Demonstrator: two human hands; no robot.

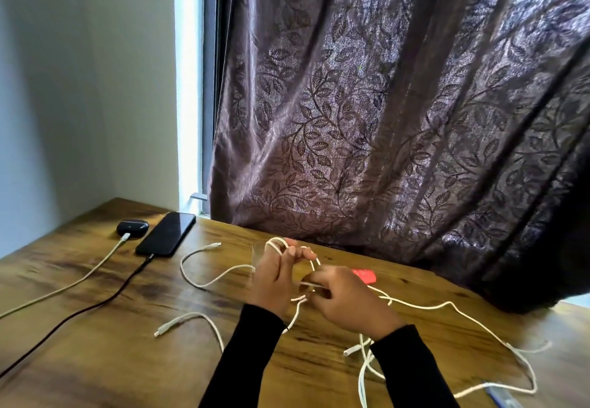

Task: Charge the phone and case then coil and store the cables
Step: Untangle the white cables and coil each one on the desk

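A black phone lies flat at the far left of the wooden bench, its long axis running from near-left to far-right, with a black cable plugged into its near end and trailing off toward the near left edge. Just left of the phone sits a small dark earbud case, with a white charging cable plugged into its near side and running the same way.

At the middle of the bench, the left hand is raised with fingers pointing away, and loops of a loose white cable are wound around them. The right hand pinches a strand of that cable just beside the left hand. More white cable sprawls in tangled curves across the near right of the bench. A small red object lies just beyond the right hand. A patterned dark curtain hangs behind.
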